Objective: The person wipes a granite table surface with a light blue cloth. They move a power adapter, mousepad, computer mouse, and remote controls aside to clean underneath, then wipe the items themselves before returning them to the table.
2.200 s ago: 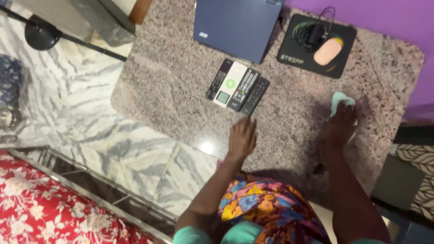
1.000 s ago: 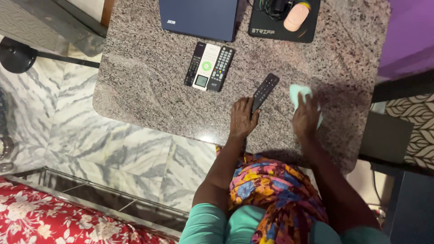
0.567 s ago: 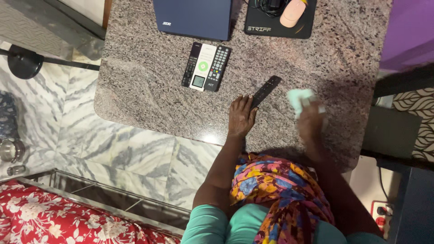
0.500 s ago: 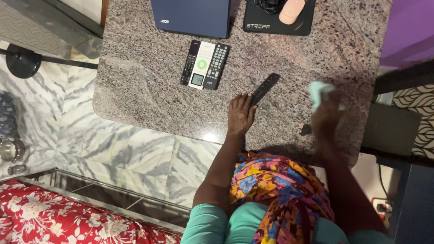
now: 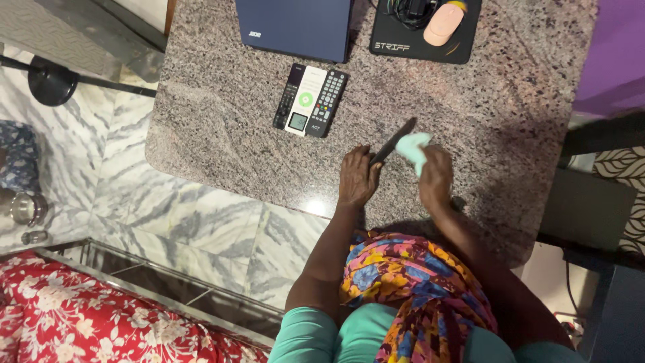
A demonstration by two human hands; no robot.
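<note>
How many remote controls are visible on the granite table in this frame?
4. Three lie side by side below the laptop: a black remote, a white remote and a black keypad remote. The fourth, a slim black remote, is tilted up in the left hand.

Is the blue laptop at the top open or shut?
Shut. The blue laptop lies flat on the granite table, showing only its lid.

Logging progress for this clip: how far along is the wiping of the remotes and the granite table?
In hand: the left hand tilts one black remote up on edge, and the right hand presses a pale green cloth against it. Left: three remotes lie side by side, untouched, near the closed blue laptop, as does the mouse pad. Already done: the granite table shows no marks to judge by.
</note>
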